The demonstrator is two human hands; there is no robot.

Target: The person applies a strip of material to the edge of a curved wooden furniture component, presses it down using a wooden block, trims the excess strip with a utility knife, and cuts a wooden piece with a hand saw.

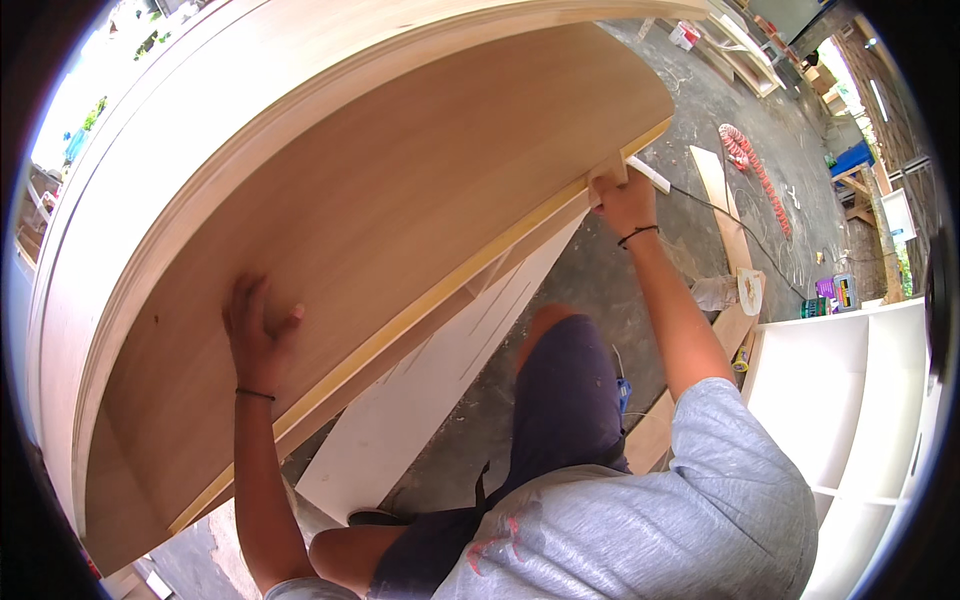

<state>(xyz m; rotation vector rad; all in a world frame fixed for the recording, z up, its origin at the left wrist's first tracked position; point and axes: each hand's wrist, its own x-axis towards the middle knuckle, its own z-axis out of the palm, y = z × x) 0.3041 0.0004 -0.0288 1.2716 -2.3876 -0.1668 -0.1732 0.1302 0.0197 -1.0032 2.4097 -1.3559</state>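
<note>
We see a broad, light-brown wooden panel (420, 180) with a curved outline, stretching from about 8 o'clock through the middle to 1 o'clock, its straight, yellowish edge slanting across the picture. Our left hand (262, 330), with a thin dark band at the wrist, is at 9 o'clock; its palm side is to the panel, the fingers and thumb apart and clamped on nothing. At 2 o'clock our right hand (630, 207), also banded in black, has its fingers together on a small, pale wooden block (608, 172) at the panel's straight edge; we cannot tell whether the block is fixed there.

Around the panel, from 8 to 12 o'clock, a pale, curved wooden moulding (240, 135) sweeps along the rounded side. Below the straight edge, towards 7 o'clock, lies a long, white board with narrow slits (390, 430). Just beside our right hand is a short, white bar (650, 175).

Farther out, towards 2 o'clock, a narrow, light-brown plank (718, 195) and a coiled, reddish hose (765, 180) lie on the dark-grey floor (690, 100). Small, colourful containers (835, 293) stand at 3 o'clock, just above a white, open-fronted shelving unit (812, 375) near 4 o'clock.
</note>
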